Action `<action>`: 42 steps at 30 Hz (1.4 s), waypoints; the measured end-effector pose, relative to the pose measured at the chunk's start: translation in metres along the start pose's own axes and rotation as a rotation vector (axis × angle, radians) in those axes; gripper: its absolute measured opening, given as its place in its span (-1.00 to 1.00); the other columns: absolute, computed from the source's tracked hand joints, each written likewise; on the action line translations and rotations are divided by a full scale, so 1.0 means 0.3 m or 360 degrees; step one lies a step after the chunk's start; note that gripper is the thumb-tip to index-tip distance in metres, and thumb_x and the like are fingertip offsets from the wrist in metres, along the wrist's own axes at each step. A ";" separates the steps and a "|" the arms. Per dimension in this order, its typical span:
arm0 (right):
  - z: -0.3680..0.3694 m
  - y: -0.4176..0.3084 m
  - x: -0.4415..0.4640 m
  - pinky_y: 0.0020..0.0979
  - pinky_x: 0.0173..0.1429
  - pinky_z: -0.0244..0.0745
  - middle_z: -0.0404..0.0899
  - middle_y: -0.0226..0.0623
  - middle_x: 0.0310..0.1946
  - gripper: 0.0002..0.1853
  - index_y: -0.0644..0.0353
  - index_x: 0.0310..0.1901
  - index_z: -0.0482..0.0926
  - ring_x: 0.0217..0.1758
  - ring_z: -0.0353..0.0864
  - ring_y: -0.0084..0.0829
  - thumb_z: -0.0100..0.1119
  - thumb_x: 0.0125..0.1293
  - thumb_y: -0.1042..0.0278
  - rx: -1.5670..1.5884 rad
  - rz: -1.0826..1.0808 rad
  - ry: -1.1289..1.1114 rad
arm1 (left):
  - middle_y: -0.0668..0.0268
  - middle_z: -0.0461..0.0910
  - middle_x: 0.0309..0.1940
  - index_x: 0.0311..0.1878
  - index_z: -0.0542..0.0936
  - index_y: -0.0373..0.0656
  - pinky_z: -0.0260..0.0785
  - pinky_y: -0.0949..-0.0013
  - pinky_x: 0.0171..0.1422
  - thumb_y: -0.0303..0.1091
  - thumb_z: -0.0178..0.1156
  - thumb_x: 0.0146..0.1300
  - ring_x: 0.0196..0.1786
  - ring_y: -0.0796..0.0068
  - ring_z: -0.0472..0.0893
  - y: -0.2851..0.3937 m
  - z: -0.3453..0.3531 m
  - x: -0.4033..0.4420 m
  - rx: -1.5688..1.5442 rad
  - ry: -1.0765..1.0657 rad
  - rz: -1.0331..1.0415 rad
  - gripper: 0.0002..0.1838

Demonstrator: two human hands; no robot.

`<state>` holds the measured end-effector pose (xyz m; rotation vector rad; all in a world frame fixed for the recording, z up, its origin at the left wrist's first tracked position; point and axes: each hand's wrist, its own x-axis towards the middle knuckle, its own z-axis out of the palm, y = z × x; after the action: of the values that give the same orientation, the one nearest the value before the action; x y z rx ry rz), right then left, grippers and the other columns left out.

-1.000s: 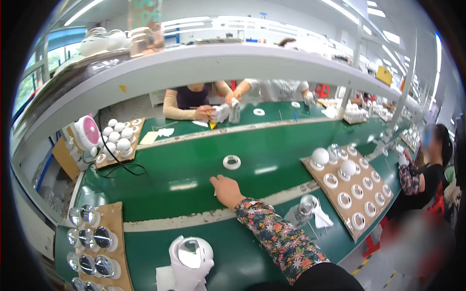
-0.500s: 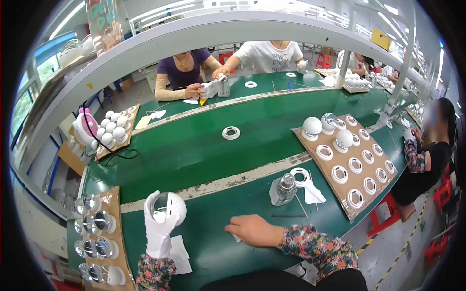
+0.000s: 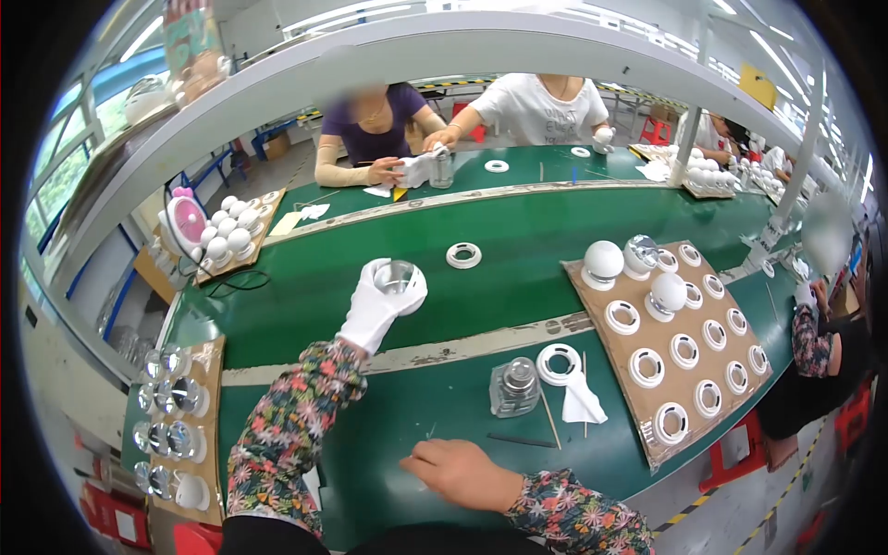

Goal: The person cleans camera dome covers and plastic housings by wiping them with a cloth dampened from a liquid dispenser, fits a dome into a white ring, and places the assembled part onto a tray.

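My left hand (image 3: pixel 373 301), in a white glove, is wrapped round a white ball-shaped housing with a clear dome (image 3: pixel 401 285), held up over the green surface beyond the pale strip. Palm down near the front of the bench, my bare right hand (image 3: pixel 458 472) has its fingers bent and close together. Whatever is under those fingers is hidden. Beyond the right hand stands a clear glass bottle (image 3: pixel 515 388). Beside it are a white ring (image 3: pixel 559 363), a white cloth (image 3: pixel 583 403), a dark thin rod (image 3: pixel 521 439) and thin sticks.
At right, a cardboard sheet (image 3: pixel 652 435) bears white rings and several balls. Another sheet (image 3: pixel 211 416) at left carries clear-domed housings. A lone white ring (image 3: pixel 463 255) lies mid-bench. A shelf beam (image 3: pixel 444 42) crosses overhead. People sit across the bench and at right.
My left hand has carried the domed housing forward and to the right, away from me. My right hand has shifted slightly left and nearer to me. The whole view has also shifted.
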<state>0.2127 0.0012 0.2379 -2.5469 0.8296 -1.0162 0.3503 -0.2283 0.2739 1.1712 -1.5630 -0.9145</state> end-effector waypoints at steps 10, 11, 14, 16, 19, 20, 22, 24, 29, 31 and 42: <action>-0.040 0.016 -0.006 -0.37 -0.24 0.48 0.37 -0.30 -0.32 -0.76 0.24 -0.18 0.52 -0.25 0.51 -0.38 0.13 0.07 0.43 -0.0094 0.0022 0.0143 | 0.04 0.56 0.12 0.27 0.38 -0.26 0.44 0.28 0.27 -0.10 0.61 -0.19 0.15 0.21 0.60 -0.107 0.372 0.363 0.0558 0.0001 0.0163 -0.05; -0.043 0.018 -0.006 -0.38 -0.23 0.48 0.37 -0.31 -0.33 -0.77 0.23 -0.19 0.52 -0.25 0.51 -0.38 0.12 0.08 0.42 -0.0108 0.0028 0.0167 | 0.04 0.56 0.11 0.27 0.38 -0.23 0.43 0.23 0.28 -0.07 0.61 -0.21 0.16 0.15 0.59 -0.099 0.401 0.381 0.0586 -0.0049 0.0195 -0.05; -0.032 0.029 -0.013 -0.42 -0.23 0.45 0.37 -0.33 -0.33 -0.80 0.22 -0.22 0.52 -0.27 0.49 -0.41 0.10 0.09 0.40 -0.0210 0.0100 0.0203 | 0.06 0.57 0.09 0.26 0.40 -0.19 0.44 0.23 0.26 -0.02 0.60 -0.22 0.15 0.13 0.60 -0.086 0.505 0.417 0.0699 -0.0119 0.0334 -0.05; -0.021 0.041 -0.019 -0.45 -0.24 0.43 0.38 -0.34 -0.33 -0.81 0.21 -0.23 0.52 -0.28 0.48 -0.42 0.10 0.09 0.40 -0.0284 0.0185 0.0182 | 0.06 0.57 0.08 0.25 0.40 -0.15 0.45 0.21 0.25 0.01 0.57 -0.21 0.15 0.10 0.59 -0.092 0.575 0.441 0.0732 -0.0184 0.0340 -0.07; 0.001 0.060 -0.026 -0.45 -0.28 0.43 0.40 -0.33 -0.33 -0.85 0.20 -0.27 0.56 -0.29 0.48 -0.42 0.12 0.12 0.38 -0.0298 0.0273 0.0178 | 0.07 0.56 0.08 0.26 0.40 -0.08 0.45 0.18 0.24 0.00 0.54 -0.17 0.14 0.08 0.59 -0.110 0.660 0.480 0.0877 -0.0209 0.0385 -0.12; 0.009 0.063 -0.029 -0.44 -0.29 0.43 0.41 -0.33 -0.33 -0.85 0.20 -0.27 0.57 -0.29 0.48 -0.42 0.12 0.13 0.37 -0.0267 0.0305 0.0162 | 0.08 0.55 0.08 0.26 0.40 -0.06 0.45 0.17 0.24 0.00 0.53 -0.15 0.14 0.07 0.59 -0.100 0.681 0.475 0.0922 -0.0203 0.0380 -0.13; 0.028 0.067 -0.032 -0.42 -0.31 0.43 0.43 -0.33 -0.33 -0.85 0.19 -0.27 0.58 -0.29 0.49 -0.40 0.14 0.12 0.37 -0.0243 0.0343 0.0200 | 0.10 0.54 0.08 0.27 0.39 0.01 0.46 0.14 0.23 -0.01 0.50 -0.12 0.12 0.05 0.59 -0.095 0.712 0.476 0.1018 -0.0198 0.0358 -0.16; 0.005 0.059 -0.024 -0.37 -0.28 0.45 0.46 -0.28 -0.32 -0.85 0.20 -0.30 0.59 -0.26 0.51 -0.33 0.14 0.13 0.35 -0.0189 0.0376 0.0194 | 0.11 0.54 0.08 0.27 0.39 0.00 0.47 0.14 0.22 0.00 0.50 -0.13 0.13 0.06 0.59 -0.094 0.721 0.489 0.1026 -0.0265 0.0336 -0.15; -0.032 0.045 -0.028 -0.26 -0.27 0.47 0.50 -0.17 -0.35 -0.84 0.24 -0.41 0.60 -0.28 0.54 -0.21 0.13 0.12 0.33 -0.0200 0.0391 0.0178 | 0.12 0.58 0.07 0.28 0.39 -0.02 0.50 0.16 0.19 0.03 0.49 -0.14 0.08 0.12 0.64 -0.065 0.748 0.495 0.1089 -0.0322 0.0297 -0.13; 0.000 0.052 -0.032 -0.25 -0.28 0.47 0.50 -0.16 -0.37 -0.83 0.25 -0.44 0.60 -0.29 0.54 -0.21 0.13 0.11 0.33 -0.0147 0.0428 0.0219 | 0.13 0.57 0.09 0.30 0.37 -0.01 0.49 0.17 0.20 0.03 0.50 -0.14 0.09 0.12 0.63 -0.066 0.776 0.507 0.1091 -0.0378 0.0316 -0.11; 0.008 0.060 -0.045 -0.19 -0.31 0.47 0.51 -0.12 -0.40 -0.86 0.26 -0.46 0.61 -0.31 0.54 -0.15 0.13 0.06 0.37 -0.0196 0.0434 0.0252 | 0.05 0.43 0.23 0.52 0.11 0.08 0.42 0.18 0.31 0.01 0.54 -0.16 0.22 0.09 0.54 -0.075 0.867 0.518 0.0899 -0.0547 0.0353 0.16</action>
<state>0.1990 -0.0050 0.2208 -2.3842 1.2794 -1.1171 0.0913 -0.3777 0.2201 1.2233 -2.2800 -0.5557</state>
